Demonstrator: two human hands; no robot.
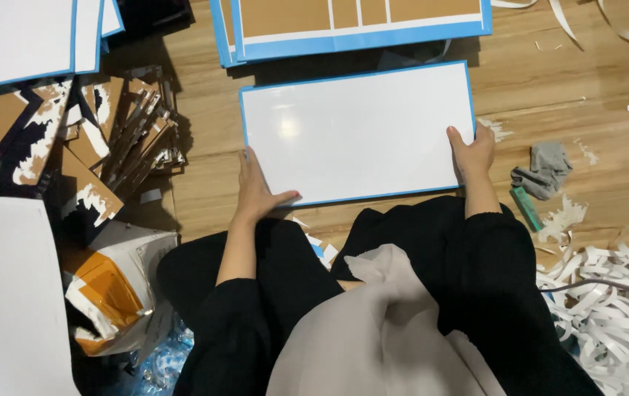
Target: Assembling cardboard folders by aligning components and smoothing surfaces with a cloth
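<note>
Where the view begins at the left: stacked white boards with blue edges (17, 37) lie at the top corner, with a heap of torn brown card pieces (101, 139) below them and a crumpled orange-and-white wrapper (112, 293) lower down.
Left hand: the left hand (256, 192) lies flat on the wooden floor (204, 183), fingers running up the short left edge of the board and the thumb spread across its near corner; it presses there but is not closed round anything.
Board: the white board with a blue rim (355, 132) lies flat on the floor straight ahead of the person's knees, its long axis running left to right and tilted slightly, the right end farther away.
Right hand: the right hand (472, 152) grips the near right corner, thumb on top and fingers tucked under the edge.
Hands' relation: they sit well apart, one at each short end, about equally near.
Beyond the board: another blue-framed panel with brown sections (358, 26) lies farther off.
Right side: a grey cloth (545, 169), a small green tool (527, 209) and a pile of white paper strips (615, 293).
</note>
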